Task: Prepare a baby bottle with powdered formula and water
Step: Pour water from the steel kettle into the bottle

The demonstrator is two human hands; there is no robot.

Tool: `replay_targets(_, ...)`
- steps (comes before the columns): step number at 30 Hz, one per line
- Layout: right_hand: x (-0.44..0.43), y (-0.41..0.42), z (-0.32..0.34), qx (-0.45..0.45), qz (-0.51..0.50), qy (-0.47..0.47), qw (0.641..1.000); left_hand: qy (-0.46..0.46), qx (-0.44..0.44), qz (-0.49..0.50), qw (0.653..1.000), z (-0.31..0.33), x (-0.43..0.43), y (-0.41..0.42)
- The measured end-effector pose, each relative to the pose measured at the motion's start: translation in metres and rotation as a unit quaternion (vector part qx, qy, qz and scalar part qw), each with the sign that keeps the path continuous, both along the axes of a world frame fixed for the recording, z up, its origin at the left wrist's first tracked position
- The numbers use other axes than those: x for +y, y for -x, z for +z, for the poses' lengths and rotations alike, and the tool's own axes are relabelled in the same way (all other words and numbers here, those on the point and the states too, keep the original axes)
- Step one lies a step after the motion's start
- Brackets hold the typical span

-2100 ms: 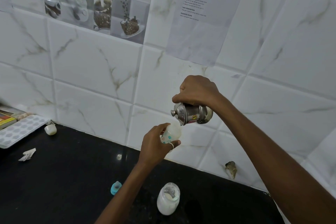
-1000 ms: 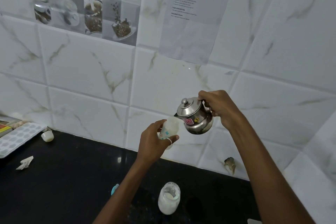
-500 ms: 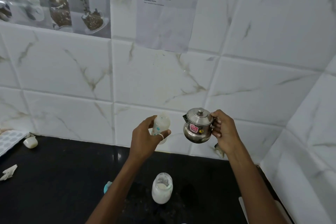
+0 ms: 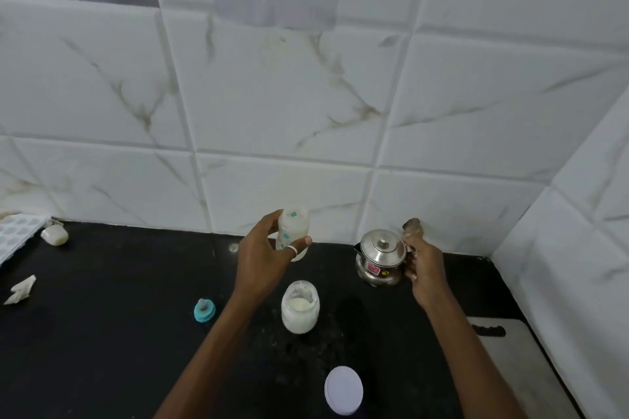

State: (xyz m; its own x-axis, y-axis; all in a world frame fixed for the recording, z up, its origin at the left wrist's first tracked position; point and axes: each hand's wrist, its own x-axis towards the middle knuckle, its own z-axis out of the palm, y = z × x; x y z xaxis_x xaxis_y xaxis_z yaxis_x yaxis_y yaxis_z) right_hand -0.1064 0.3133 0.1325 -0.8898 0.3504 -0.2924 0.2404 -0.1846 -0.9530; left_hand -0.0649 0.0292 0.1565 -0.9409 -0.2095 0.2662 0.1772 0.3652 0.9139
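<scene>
At the near edge of the black counter (image 4: 102,350) we see a white lid (image 4: 343,389) lying loose; beyond it stands the open formula jar (image 4: 299,308), with the teal teat (image 4: 204,309) to its left — not yet fitted; farther back our left hand (image 4: 262,262) grips the baby bottle (image 4: 292,231) upright, milky inside; our right hand (image 4: 423,269) curls round the handle of the steel kettle (image 4: 381,257), upright near the wall; powder and water look in — capping and shaking remain, we judge.
</scene>
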Motion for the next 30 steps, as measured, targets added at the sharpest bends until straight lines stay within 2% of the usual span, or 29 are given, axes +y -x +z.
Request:
replay_targets(6,0.003,0.002,-0.064,-0.048,0.000,0.018,0.999,0.021,-0.032,-0.001,0.999,-0.033,0.010,-0.007)
replay_targets(14,-0.004,-0.003,-0.135,-0.092,0.017,0.025,0.995,-0.009,-0.064,0.011,0.998,-0.074,0.022,-0.019)
replay_targets(22,-0.009,0.001,-0.167,-0.116,0.032,0.018,0.993,-0.008,-0.071,0.008,0.997,-0.093,0.020,-0.028)
replay_targets(30,-0.006,0.007,-0.178,-0.101,0.045,0.009,0.994,-0.022,-0.086,0.019,0.996,-0.103,0.012,-0.033)
